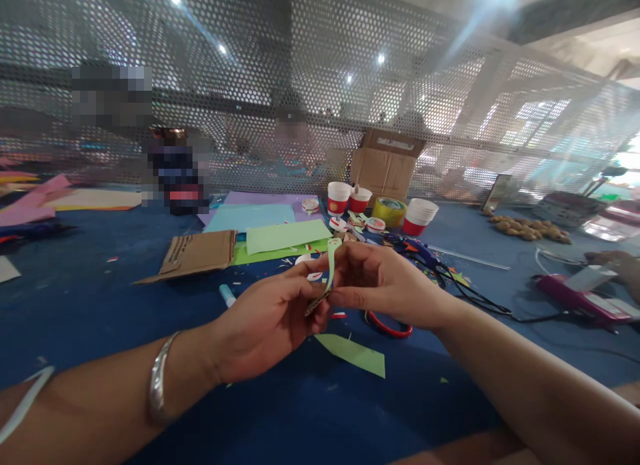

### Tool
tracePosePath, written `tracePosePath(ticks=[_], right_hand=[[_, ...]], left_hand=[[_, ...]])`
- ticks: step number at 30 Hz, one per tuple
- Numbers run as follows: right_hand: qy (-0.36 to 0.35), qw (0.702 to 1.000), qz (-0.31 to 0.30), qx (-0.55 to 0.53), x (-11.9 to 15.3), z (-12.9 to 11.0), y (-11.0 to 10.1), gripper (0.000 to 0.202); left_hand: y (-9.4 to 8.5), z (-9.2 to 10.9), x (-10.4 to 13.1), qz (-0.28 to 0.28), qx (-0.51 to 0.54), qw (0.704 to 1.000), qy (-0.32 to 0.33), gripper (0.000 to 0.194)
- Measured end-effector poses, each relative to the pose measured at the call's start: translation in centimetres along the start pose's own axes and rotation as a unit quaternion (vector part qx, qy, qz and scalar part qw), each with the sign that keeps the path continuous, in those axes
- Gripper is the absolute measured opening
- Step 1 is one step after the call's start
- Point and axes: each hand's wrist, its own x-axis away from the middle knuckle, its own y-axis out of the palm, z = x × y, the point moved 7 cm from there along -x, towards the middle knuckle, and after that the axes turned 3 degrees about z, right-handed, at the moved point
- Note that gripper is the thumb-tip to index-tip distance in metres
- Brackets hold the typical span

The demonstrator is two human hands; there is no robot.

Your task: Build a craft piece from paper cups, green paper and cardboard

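A narrow light green paper strip (331, 265) stands upright between my two hands, its top end curling over. At its lower end is a small brown piece like corrugated cardboard (316, 305). My left hand (265, 331) has its fingers closed around that lower end. From the other side, my right hand (380, 278) pinches the strip's base with thumb and curled fingers; its fingertips are partly hidden. Just below the hands lies a pointed green paper piece (354, 355) on the blue tabletop (280, 411). A red ring-shaped thing (393, 326) rests under my right hand.
Behind my hands lie green paper sheets (287, 237), a blue sheet (250, 217) and cardboard (200, 253). Paper cups (420, 215) and yellow tape (389, 213) stand farther back. A blue glue gun (415, 248) trails a black cord toward a magenta power strip (585, 301) at right.
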Motion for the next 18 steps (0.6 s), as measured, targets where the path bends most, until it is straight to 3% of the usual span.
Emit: tracePosePath(ticks=[5,11,18], right_hand=[[0.031,0.999,-0.002,0.012,0.2,0.2,0.1,0.025],[0.042,0.999,0.019,0.008,0.0,0.1,-0.4,0.028],[0.061,0.997,0.050,0.009,0.1,0.4,-1.3,0.031]], left_hand=[[0.1,-0.6,-0.1,-0.034,-0.040,0.999,0.007,0.018],[-0.9,0.3,-0.6,0.014,-0.139,0.987,0.073,0.004],[-0.3,1.0,-0.4,-0.015,-0.143,0.987,0.072,0.016]])
